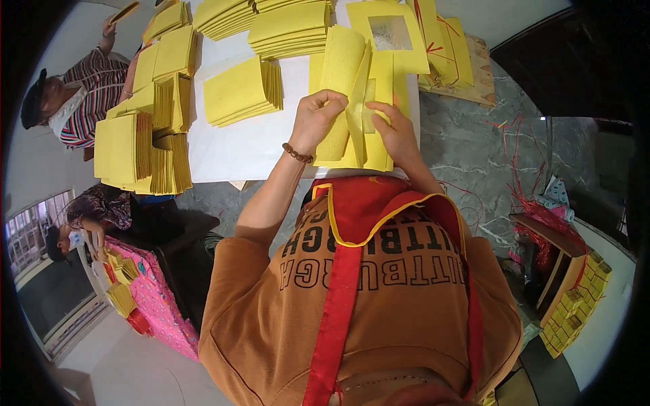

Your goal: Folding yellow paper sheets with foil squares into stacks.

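Note:
Yellow paper sheets [338, 74] lie in front of me at the table's near edge, the upper one curled up along its length. My left hand [319, 120] pinches the curled yellow sheet at its middle; a brown bead bracelet is on that wrist. Beside its raised fold, my right hand [398, 135] rests over the flatter yellow sheet [384, 152] on the right, index finger and thumb apart. A pale rectangular patch [370, 101] shows on that sheet, partly covered. Left of my hands lies a fanned stack of folded yellow paper [237, 91].
More folded yellow stacks [288, 30] line the far side, with others [139, 145] at the table's left edge. A tied yellow bundle [450, 54] sits on a wooden board at right. Red strings [535, 210] hang farther right. Two people [95, 81] are at the left, one by a pink-covered table [159, 291].

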Available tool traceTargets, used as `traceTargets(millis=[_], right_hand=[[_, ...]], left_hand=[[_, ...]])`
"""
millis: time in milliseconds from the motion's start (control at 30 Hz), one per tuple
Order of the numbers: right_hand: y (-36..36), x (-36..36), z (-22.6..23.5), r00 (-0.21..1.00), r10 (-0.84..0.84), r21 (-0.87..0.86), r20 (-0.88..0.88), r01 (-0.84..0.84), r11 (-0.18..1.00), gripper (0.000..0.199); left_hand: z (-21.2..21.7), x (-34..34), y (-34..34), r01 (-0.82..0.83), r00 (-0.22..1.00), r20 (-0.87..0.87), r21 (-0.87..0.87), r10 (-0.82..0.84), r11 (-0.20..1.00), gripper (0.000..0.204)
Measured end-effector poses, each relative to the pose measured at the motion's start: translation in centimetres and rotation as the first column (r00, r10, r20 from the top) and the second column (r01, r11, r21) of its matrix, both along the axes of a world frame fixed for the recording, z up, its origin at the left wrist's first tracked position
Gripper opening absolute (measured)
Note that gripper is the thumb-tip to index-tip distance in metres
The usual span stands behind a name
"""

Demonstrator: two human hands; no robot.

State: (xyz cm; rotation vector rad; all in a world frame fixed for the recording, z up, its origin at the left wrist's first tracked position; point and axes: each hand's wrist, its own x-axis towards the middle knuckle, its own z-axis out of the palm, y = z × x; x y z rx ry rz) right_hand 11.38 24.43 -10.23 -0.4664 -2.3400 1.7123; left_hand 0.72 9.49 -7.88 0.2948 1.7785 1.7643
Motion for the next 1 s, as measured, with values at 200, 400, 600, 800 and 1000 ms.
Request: traceTargets(millis=[200, 400, 600, 800, 1000], right_hand=[[-0.7, -0.5, 0.8, 0.995, 0.018, 0.082, -0.100, -0.010, 0.997, 0.031], [-0.6, -0.5, 1.6, 0.998, 0.050, 0.079, -0.025, -0.048, 0.996, 0.034], [-0.3, -0.3, 0.4, 0.992, 0.008, 0.111, -0.126, 0.006, 0.994, 0.028], [0.6, -0.2, 1.3, 0.997, 0.017, -0.071, -0.075, -0.022, 0.997, 0.028], [3.0, -1.0, 4.2, 0.999, 0.030, -0.427, -0.035, -0.042, 0.903, 0.032]], left_hand=[[0.3, 0.6, 0.5, -0.006, 0.996, -0.088, -0.092, -0.002, 0.996, 0.017], [2.1, 1.4, 1.4, 0.043, 0.900, -0.373, -0.441, -0.227, 0.896, 0.043], [2.9, 0.3, 0.6, 0.045, 0.858, -0.435, -0.465, -0.272, 0.884, 0.032], [7.4, -1.5, -3.7, 0.063, 0.988, -0.125, -0.177, -0.086, 0.982, 0.020], [11.0, -2.1, -8.2, -0.134, 0.989, -0.079, -0.076, 0.128, 0.988, 0.018]])
